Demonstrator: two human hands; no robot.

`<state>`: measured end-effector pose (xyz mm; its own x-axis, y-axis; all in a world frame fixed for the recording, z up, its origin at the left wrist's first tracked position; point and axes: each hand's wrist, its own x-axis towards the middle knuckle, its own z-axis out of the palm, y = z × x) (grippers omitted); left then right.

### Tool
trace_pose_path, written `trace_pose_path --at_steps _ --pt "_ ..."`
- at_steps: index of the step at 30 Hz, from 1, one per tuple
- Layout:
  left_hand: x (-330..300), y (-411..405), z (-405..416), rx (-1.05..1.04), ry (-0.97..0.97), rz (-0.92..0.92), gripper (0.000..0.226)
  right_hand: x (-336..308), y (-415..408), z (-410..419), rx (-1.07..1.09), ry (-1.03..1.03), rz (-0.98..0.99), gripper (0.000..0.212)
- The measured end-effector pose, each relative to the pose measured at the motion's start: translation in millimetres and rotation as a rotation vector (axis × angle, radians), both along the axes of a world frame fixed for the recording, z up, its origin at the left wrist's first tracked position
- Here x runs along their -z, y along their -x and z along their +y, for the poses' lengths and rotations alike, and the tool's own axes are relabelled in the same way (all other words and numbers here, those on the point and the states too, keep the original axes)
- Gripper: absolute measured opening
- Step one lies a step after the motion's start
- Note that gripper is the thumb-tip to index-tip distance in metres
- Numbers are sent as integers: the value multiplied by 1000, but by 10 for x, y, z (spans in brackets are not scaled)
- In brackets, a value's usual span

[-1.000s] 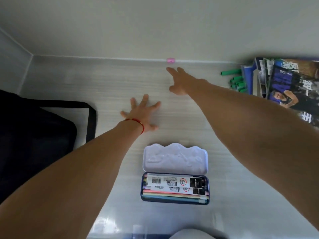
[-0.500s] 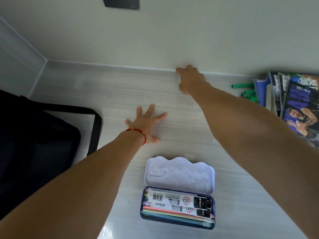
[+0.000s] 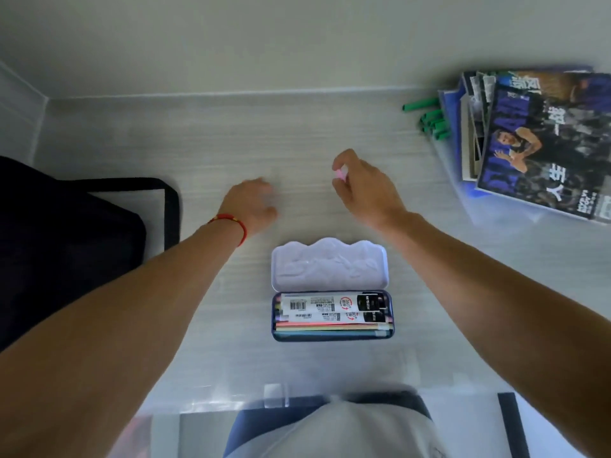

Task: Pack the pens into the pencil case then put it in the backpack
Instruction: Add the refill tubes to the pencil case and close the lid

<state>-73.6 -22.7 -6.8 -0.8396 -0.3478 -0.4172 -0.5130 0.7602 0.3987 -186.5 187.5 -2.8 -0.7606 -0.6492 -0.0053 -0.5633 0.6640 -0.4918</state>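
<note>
Pencil case [image 3: 332, 320] lying open at the near middle of the pale worktop [image 3: 198, 140], white lid [image 3: 329, 264] folded back flat toward the wall, blue tray packed with pens [image 3: 330, 327] and two labelled packets laid lengthwise. Above and to the right of the case, right hand [image 3: 363, 186] raised off the surface, grip pinched around a small pink object [image 3: 340, 173] — too blurred and too small to identify. To the left, at about the same height, left hand [image 3: 253, 204] with fingers curled loosely downward and holding nothing, a red string bracelet [image 3: 231, 223] on the wrist; contact with the worktop impossible to judge through the blur. Black backpack [image 3: 66, 239] at the left edge, well apart from the case. Far right, against the wall — a slanted stack of magazines [image 3: 542, 147] with a cluster of green markers [image 3: 429, 122] just beside it.
</note>
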Motion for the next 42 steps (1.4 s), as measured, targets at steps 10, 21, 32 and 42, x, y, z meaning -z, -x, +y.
trace_pose_path --at_steps 10,21,32,42 --pt "-53 -1261 1050 399 -56 517 25 -129 -1325 1195 358 104 -201 12" --pt "-138 -1329 1464 556 49 381 33 49 -1713 1308 549 -3 -287 8" --pt "-59 -1303 1714 557 157 264 46 60 -1682 1543 520 135 -399 10" --pt "-28 -1307 1771 529 183 236 45 109 -1560 1452 546 104 -509 11"
